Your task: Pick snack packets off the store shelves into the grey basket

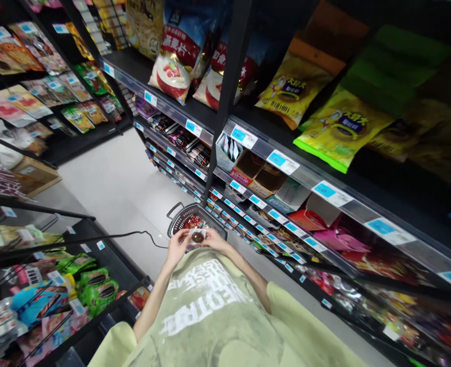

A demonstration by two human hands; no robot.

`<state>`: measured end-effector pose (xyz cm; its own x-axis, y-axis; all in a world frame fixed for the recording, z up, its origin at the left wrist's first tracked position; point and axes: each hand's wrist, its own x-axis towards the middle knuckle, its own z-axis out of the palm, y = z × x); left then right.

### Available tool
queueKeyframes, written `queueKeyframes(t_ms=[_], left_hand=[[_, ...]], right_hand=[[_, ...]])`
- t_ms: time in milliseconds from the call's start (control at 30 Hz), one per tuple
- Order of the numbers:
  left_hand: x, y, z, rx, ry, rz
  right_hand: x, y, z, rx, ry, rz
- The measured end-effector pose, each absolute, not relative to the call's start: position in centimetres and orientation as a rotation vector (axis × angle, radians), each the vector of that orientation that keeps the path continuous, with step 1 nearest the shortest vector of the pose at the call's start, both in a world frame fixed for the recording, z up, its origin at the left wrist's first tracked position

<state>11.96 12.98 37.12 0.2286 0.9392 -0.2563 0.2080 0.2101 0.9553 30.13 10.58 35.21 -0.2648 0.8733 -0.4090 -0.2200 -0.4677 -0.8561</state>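
Between my two hands, in front of my shirt, is a small clear-and-white packet (197, 236) with a round dark brown piece in it. My left hand (178, 241) pinches its left edge. On the opposite edge are the closed fingers of my right hand (213, 238). Just beyond and below them, a dark grey shopping basket (178, 218) stands on the floor with small red-wrapped items (195, 222) inside. Its handle (174, 210) leans out toward the left. The print on the packet is too small to read.
Along the right runs a tall shelf (225, 127) with oatmeal bags (177, 63), yellow snack bags (332, 125) and open boxes (267, 179). Hanging snack packs (95, 285) fill racks on the left. A black cable (133, 233) crosses toward my left hand. A cardboard box (36, 176) sits farther back.
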Motion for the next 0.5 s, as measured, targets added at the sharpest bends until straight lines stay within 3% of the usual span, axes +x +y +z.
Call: queueKeyframes(t_ms=[300,500], left_hand=[[12.0,12.5,37.4,1.198,1.268,0.763],[11.6,12.3,35.9,1.13,1.302,0.795]], right_hand=[[31.2,10.1,36.1,-1.024,-0.781,1.97],[33.0,11.4,33.7,-1.19,-0.602,1.738]])
